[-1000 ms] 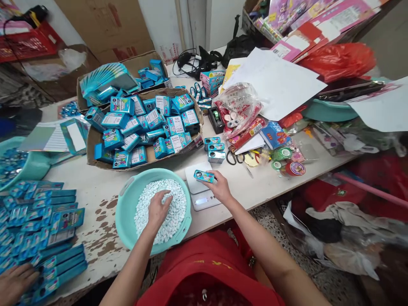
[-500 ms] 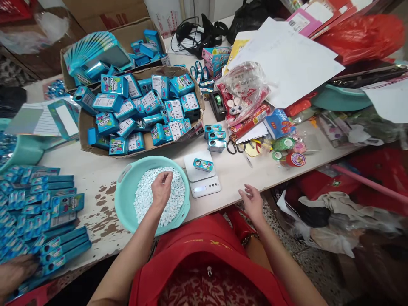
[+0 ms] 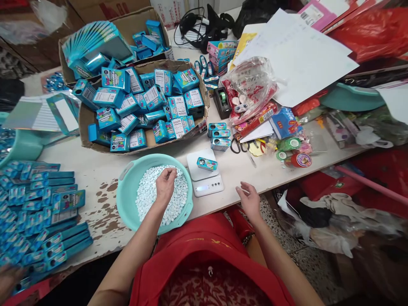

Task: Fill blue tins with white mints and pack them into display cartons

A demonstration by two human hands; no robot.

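Note:
Over a teal basin (image 3: 123,199) of small white candies (image 3: 153,191) is my left hand (image 3: 165,183), its fingertips pressed together; whatever they pinch is too small to make out. Right of the basin sits a white scale (image 3: 208,185) with a lit display, and one blue box (image 3: 207,164) lies on its plate. My right hand (image 3: 249,197) hovers by the table's front edge, right of the scale, fingers apart and holding nothing. Behind the scale stand several blue boxes (image 3: 220,143) in a short row.
Cardboard trays (image 3: 140,152) full of blue boxes stand behind the basin. Rows of blue boxes (image 3: 35,212) cover the left side, where another person's blurred hand (image 3: 9,278) reaches in. Scissors (image 3: 236,146), tape rolls (image 3: 288,144), bags and papers (image 3: 293,55) lie at the right.
My left hand has shifted slightly right over the candies. My right hand has moved a little left. The other person's hand has drawn back toward the left edge.

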